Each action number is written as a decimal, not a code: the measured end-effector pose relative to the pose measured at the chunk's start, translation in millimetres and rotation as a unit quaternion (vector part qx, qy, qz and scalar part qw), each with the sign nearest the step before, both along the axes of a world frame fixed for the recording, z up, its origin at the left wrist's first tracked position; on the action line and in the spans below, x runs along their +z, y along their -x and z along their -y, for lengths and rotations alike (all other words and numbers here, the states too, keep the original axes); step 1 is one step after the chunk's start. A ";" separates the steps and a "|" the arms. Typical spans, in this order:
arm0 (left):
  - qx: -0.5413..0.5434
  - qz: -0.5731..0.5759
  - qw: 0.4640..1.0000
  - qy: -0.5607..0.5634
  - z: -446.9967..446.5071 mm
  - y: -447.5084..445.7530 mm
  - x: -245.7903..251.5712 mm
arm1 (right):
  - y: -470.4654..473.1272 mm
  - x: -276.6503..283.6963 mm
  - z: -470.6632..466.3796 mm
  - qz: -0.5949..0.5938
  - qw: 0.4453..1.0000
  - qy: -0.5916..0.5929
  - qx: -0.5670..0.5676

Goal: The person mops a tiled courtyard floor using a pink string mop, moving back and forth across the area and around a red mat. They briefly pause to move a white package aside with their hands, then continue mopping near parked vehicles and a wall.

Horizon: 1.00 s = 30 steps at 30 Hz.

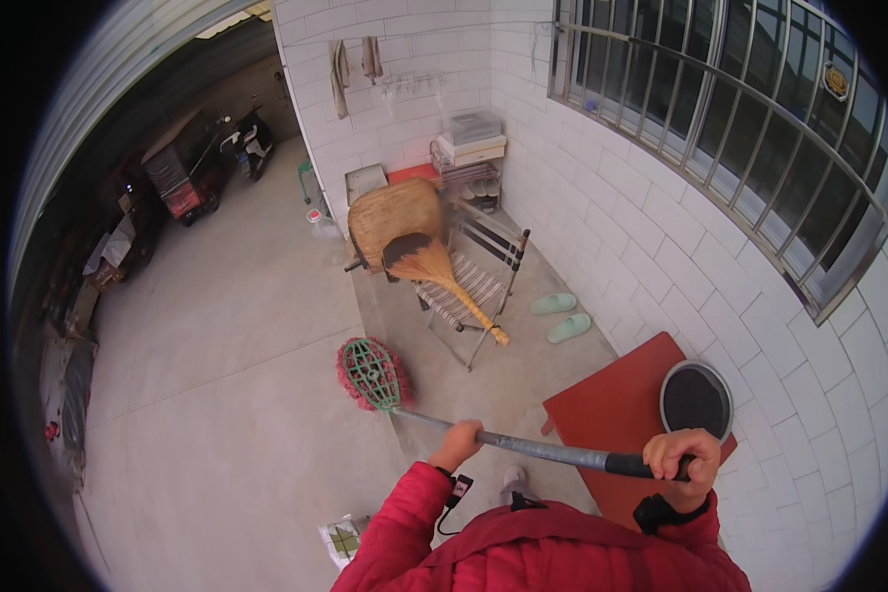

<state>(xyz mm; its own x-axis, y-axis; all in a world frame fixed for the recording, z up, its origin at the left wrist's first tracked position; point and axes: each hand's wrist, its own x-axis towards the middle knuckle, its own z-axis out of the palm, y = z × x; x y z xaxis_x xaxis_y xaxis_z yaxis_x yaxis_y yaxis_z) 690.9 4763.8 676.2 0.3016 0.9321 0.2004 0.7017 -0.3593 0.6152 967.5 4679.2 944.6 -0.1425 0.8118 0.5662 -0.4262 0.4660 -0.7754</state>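
Note:
A mop with a grey metal pole (536, 445) is held across the front of my body. My left hand (457, 445) wraps around the pole partway along, while my right hand (684, 459) grips its black end, above a red table. At the far end is the mop head (374, 375), a green plastic grid frame with pink-red fringe around it. It is over the concrete floor to the left of a folding chair; whether it touches the floor is hard to tell.
The red table (614, 414) bears a round dark-centred container (696, 402). A straw broom (444, 275) and a woven basket (396, 218) rest on or beside the folding chair (465, 292). Green slippers (568, 328) lie near the tiled wall (607, 222). Vehicles, including a scooter (250, 142), stand far left.

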 end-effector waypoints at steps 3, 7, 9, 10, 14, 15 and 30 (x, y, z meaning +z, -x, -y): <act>-0.017 0.007 1.000 0.005 -31.9 -1.2 2.9 | -2.0 -1.6 -22.0 -0.012 0.999 -0.030 -0.024; -0.027 -0.006 1.000 0.009 -69.3 -5.9 9.4 | -3.4 -4.0 -61.6 -0.047 0.995 -0.060 -0.071; -0.037 -0.017 0.999 0.019 -86.4 -6.8 10.2 | -7.5 -1.6 -86.4 -0.047 0.994 -0.071 -0.063; -0.034 -0.017 0.999 0.035 -95.3 -6.1 9.6 | -6.6 -1.6 -98.5 -0.051 0.994 -0.068 -0.075; -0.025 -0.011 0.999 0.045 -123.0 6.5 2.7 | 5.9 -2.1 -150.0 -0.055 0.995 -0.075 -0.039; -0.023 -0.004 0.999 0.048 -127.1 9.5 0.3 | 11.6 -2.0 -161.3 -0.055 0.996 -0.070 -0.026; 0.002 0.017 0.997 0.077 -240.0 73.4 18.8 | 139.8 11.1 -335.3 -0.105 0.994 -0.006 -0.018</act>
<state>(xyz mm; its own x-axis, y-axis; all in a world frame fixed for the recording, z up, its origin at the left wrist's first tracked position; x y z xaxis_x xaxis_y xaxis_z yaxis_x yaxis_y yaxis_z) 617.5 5003.8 695.0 0.2926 0.9540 0.0653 0.6815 -0.2560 0.6856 827.7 5014.5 955.7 0.0085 0.8068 0.5908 -0.5613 0.4928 -0.6649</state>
